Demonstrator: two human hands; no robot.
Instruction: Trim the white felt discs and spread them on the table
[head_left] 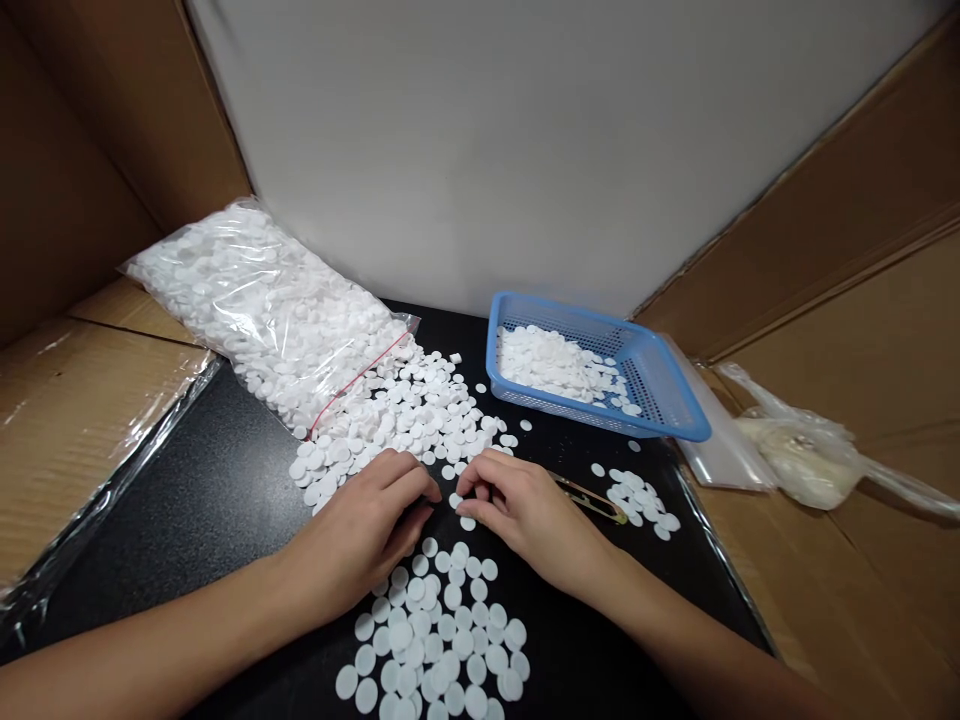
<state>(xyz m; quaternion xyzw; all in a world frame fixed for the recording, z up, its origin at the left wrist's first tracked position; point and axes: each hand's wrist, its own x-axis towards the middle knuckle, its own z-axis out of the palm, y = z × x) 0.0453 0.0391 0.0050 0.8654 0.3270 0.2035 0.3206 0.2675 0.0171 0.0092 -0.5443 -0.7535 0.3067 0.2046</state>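
Note:
Small flat white discs lie on the black table, with a loose pile (405, 410) beyond my hands and a scattered group (442, 635) nearer me. My left hand (382, 515) rests low between the two groups, its fingers curled and the thumb close to the index finger; whatever they hold, if anything, is hidden. Facing it across a narrow gap, my right hand (521, 505) has its thumb and index finger pinched at a white disc (455, 501). Another disc (467, 523) lies just under that thumb.
A clear plastic bag (262, 300) full of discs spills at the back left. At the back right stands a blue basket (592, 405) partly filled with discs. Scissors (592, 500) and a few discs (645, 500) lie right of my hand, beside clear bags (724, 450) on cardboard.

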